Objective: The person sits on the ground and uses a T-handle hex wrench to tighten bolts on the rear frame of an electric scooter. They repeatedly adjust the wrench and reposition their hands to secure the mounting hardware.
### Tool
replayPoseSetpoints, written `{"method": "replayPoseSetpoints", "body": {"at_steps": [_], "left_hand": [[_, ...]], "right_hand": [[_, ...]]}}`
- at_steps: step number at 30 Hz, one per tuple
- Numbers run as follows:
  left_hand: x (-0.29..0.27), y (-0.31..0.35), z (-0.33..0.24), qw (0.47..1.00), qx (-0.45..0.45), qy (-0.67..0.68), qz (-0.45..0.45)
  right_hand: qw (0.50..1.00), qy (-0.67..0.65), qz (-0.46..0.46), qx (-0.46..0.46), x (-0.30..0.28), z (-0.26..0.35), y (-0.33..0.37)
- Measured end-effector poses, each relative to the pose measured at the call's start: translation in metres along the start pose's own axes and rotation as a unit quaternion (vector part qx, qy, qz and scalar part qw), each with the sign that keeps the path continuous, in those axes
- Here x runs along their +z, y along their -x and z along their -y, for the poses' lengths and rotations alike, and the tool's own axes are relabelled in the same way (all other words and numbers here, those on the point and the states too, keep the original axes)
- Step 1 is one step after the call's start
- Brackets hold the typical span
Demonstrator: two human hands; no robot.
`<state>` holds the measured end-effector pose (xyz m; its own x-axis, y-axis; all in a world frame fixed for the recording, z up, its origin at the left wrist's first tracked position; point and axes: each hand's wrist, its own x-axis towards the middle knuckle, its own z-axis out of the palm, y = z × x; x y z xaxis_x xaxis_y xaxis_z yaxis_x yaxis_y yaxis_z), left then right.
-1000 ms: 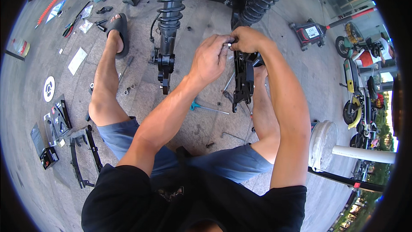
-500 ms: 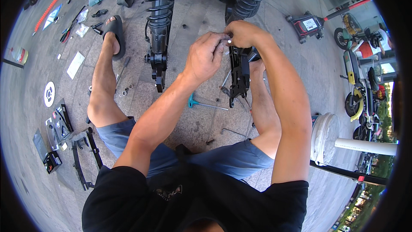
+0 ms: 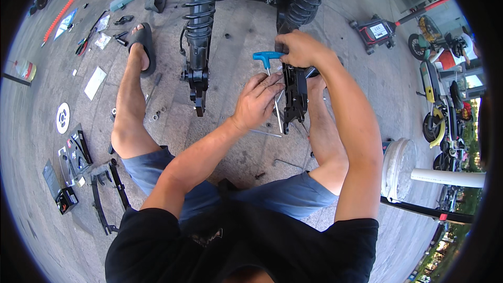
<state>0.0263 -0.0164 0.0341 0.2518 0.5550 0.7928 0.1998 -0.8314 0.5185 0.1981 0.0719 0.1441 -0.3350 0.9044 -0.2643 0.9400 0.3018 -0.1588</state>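
A blue T-handle wrench [image 3: 268, 56] hangs at a slant, its handle up and its long shaft pointing down. My left hand [image 3: 255, 100] has its fingers closed about the middle of that shaft, beside a black bracket [image 3: 296, 94]. Higher up, my right hand [image 3: 304, 48] is wrapped round the lower part of the right fork leg [image 3: 282, 21], just above the bracket. Its fingertips are next to the wrench handle; whether they touch it I cannot tell. To the left stands the other fork leg [image 3: 198, 47], with a coil spring.
Behind my left hand a metal shaft [image 3: 266, 133] lies on the paving, near an L-shaped hex key [image 3: 288, 163]. Black frame parts [image 3: 99, 194] and small boxes [image 3: 67, 199] are at the left. A floor jack [image 3: 373, 30] and a white bucket [image 3: 398, 170] stand right.
My left hand has come down from beside my right hand and now holds the blue T-handle wrench. My right hand stays at the fork leg. The view has shifted slightly.
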Motion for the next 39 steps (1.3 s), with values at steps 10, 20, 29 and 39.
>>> {"method": "replayPoseSetpoints", "body": {"at_steps": [10,20,29,39], "left_hand": [[0.011,-0.094,0.048,0.972,-0.235,0.031,-0.005],[0.04,-0.095,0.136,0.784,-0.567,0.251,0.04],[0.052,-0.006,0.116,0.649,-0.619,0.441,-0.004],[-0.007,-0.008,0.02,0.842,-0.472,0.049,0.258]], "right_hand": [[0.962,-0.219,-0.161,0.011,0.01,-0.036,0.028],[0.915,-0.326,-0.23,0.068,0.06,-0.062,0.095],[0.899,-0.339,-0.26,0.099,0.123,-0.082,0.122],[0.877,-0.381,-0.268,0.114,0.105,-0.069,0.143]]}}
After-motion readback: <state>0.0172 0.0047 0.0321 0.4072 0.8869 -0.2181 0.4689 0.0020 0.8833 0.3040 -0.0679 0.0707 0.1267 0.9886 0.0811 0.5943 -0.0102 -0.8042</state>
